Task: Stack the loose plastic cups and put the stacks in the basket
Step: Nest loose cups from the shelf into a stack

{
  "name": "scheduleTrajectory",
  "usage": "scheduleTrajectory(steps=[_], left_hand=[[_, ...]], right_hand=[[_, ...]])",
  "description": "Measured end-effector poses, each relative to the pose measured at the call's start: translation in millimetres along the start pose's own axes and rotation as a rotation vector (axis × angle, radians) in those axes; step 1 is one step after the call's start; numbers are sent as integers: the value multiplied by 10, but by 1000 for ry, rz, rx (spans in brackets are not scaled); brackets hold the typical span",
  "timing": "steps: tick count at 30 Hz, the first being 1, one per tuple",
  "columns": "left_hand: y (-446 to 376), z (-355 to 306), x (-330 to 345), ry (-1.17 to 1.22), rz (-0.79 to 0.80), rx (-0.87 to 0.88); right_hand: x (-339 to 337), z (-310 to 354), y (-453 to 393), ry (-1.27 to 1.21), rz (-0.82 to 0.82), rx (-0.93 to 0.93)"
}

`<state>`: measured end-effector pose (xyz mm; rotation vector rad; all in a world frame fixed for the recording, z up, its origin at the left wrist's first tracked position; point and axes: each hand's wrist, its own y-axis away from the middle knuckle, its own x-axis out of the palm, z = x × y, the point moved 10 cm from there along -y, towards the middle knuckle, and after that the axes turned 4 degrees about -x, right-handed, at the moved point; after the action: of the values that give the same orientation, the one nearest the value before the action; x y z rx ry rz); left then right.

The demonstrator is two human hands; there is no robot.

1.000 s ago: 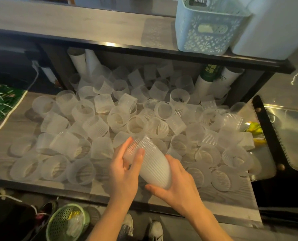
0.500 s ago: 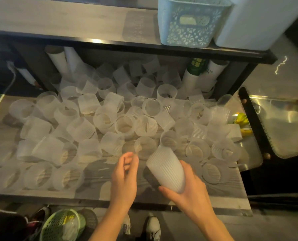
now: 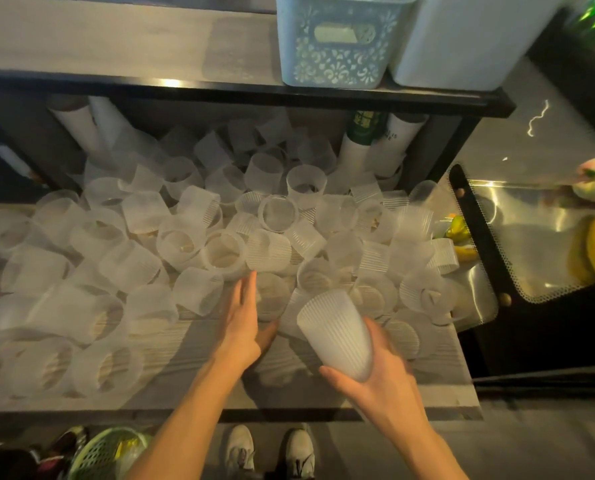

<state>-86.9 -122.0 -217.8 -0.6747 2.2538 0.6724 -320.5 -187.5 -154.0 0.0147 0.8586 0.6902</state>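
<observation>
Reaching forward now, left hand [image 3: 242,322] spreads open (fingers straight) over loose cups [image 3: 272,296]; right hand [image 3: 375,379] grips stack [image 3: 336,336].

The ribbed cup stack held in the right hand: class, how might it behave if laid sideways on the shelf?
The cup stack tapers, so it would probably roll in a curve. Thin translucent walls suggest it is light and flexes. Ribs likely aid the right hand.
</observation>
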Motion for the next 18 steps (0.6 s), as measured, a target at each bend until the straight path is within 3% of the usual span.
scheduleTrajectory(steps=[9, 12, 15, 18], left_hand=[[-27, 17, -66, 154, -66, -52], [169, 210, -308, 187, -169, -117], [424, 357, -623, 420, -290, -196], [588, 154, -846, 690, -267, -158]], right_hand=[[77, 150, -86, 28, 49, -87], [106, 178, -109, 67, 59, -95], [152, 234, -133, 130, 87, -120], [206, 323, -157, 202, 108, -164]])
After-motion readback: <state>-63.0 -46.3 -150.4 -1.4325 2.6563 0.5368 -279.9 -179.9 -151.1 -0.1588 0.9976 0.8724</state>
